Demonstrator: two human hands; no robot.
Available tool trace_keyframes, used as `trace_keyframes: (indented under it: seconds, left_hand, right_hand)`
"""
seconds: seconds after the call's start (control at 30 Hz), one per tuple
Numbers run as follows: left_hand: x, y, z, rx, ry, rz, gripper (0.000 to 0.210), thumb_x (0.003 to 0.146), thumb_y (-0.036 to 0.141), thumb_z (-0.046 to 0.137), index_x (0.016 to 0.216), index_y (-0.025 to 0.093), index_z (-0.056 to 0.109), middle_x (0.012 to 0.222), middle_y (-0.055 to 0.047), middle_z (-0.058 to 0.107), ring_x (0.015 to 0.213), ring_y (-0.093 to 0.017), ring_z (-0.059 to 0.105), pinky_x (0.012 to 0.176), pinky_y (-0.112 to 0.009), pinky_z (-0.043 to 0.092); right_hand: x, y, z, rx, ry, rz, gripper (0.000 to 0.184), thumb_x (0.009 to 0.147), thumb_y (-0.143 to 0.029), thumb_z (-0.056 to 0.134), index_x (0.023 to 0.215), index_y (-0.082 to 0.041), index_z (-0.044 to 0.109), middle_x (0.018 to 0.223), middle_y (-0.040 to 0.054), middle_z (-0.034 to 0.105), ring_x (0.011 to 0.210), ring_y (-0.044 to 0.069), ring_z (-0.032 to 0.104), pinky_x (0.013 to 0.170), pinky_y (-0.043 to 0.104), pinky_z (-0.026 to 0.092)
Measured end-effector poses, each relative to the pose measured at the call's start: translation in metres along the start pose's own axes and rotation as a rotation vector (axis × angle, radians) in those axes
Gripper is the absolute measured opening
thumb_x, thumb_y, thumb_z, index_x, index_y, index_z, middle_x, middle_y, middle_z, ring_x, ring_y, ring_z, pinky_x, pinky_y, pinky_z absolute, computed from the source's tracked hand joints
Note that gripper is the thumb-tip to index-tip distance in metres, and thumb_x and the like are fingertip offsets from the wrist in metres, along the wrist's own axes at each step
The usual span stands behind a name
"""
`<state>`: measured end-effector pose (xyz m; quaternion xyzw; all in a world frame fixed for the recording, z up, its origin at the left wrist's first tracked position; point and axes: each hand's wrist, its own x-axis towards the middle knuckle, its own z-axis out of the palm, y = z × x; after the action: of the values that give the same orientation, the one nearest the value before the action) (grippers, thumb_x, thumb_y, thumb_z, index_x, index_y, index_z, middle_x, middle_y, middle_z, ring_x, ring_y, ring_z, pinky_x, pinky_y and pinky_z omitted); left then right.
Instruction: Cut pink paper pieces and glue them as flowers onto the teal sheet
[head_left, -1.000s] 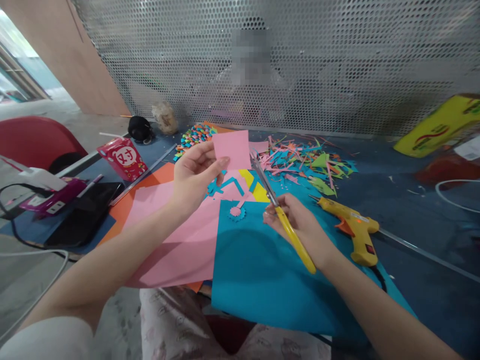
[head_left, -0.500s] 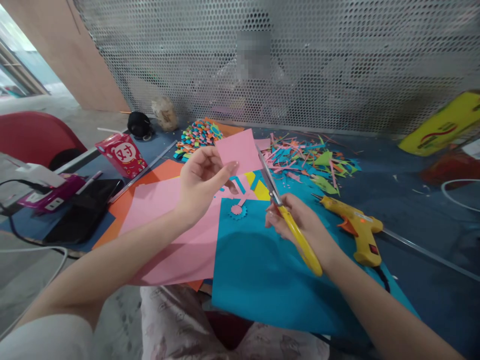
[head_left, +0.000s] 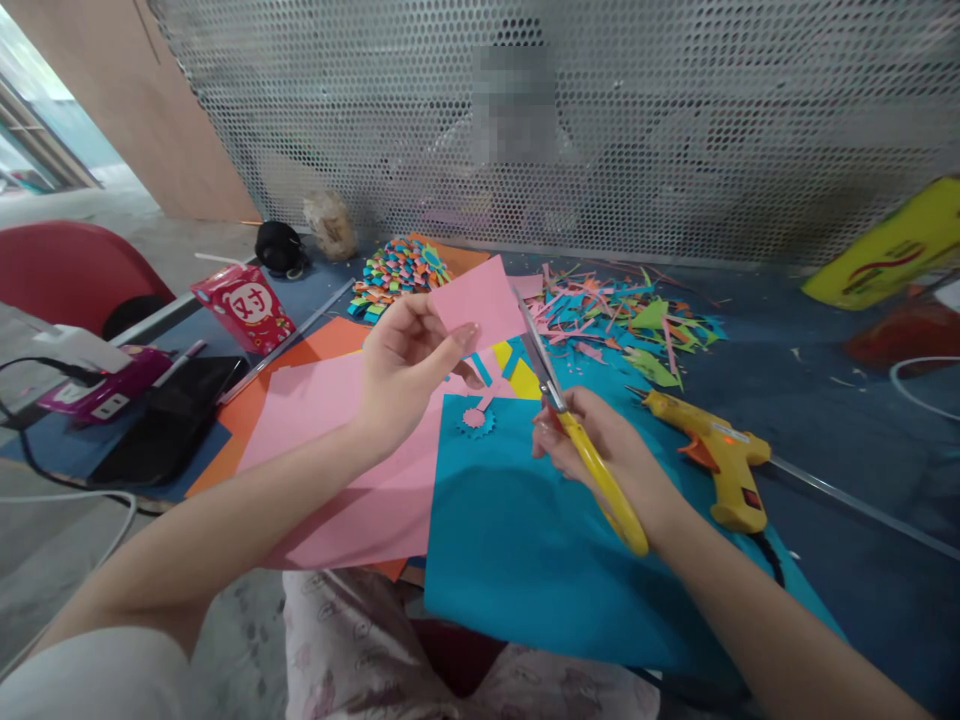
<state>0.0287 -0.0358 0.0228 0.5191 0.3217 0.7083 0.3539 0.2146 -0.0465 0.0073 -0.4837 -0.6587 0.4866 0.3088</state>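
Note:
Between the thumb and fingers of my left hand (head_left: 409,365) is a small piece of pink paper (head_left: 484,300), held up above the table. My right hand (head_left: 600,445) grips yellow-handled scissors (head_left: 592,465), their blades pointing up and away along the right edge of the pink piece. Whether the blades touch the paper is hard to tell. Below my hands lie a large blue sheet (head_left: 517,540) and a large pink sheet (head_left: 375,520). A small blue and pink paper rosette (head_left: 475,419) rests near the top of the blue sheet.
Paper scraps (head_left: 615,320) pile up at the back, left of them a heap of folded coloured paper pieces (head_left: 397,280). A yellow glue gun (head_left: 720,455) lies at right. A red drink carton (head_left: 244,305), a black phone (head_left: 165,425) and a purple power strip (head_left: 109,385) stand left.
Almost nothing differs. The view shifts very slightly; both hands, the pink paper and the scissors keep nearly the same position.

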Motion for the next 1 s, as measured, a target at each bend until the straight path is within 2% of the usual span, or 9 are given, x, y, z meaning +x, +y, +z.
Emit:
trace_keyframes:
  seconds: [0.5, 1.0]
  left_hand:
    - [0.0006, 0.0008, 0.0, -0.009, 0.003, 0.019, 0.028, 0.066, 0.031, 0.078, 0.074, 0.019, 0.054, 0.063, 0.006, 0.052, 0.049, -0.005, 0.053, 0.04, -0.018, 0.051]
    - [0.0005, -0.0001, -0.0023, 0.008, -0.009, 0.014, 0.026, 0.068, 0.03, 0.077, 0.075, 0.019, 0.054, 0.064, 0.006, 0.051, 0.051, -0.006, 0.052, 0.041, -0.019, 0.051]
  right_hand:
    - [-0.0022, -0.004, -0.0018, -0.046, 0.013, -0.006, 0.051, 0.063, -0.067, 0.062, 0.073, -0.023, 0.039, 0.058, -0.0043, 0.05, 0.049, 0.01, 0.041, 0.045, 0.025, 0.032]
    - [-0.0018, 0.0004, -0.0008, 0.032, 0.006, -0.033, 0.048, 0.064, -0.061, 0.067, 0.071, -0.022, 0.04, 0.056, -0.0055, 0.048, 0.045, 0.008, 0.038, 0.041, 0.023, 0.029]
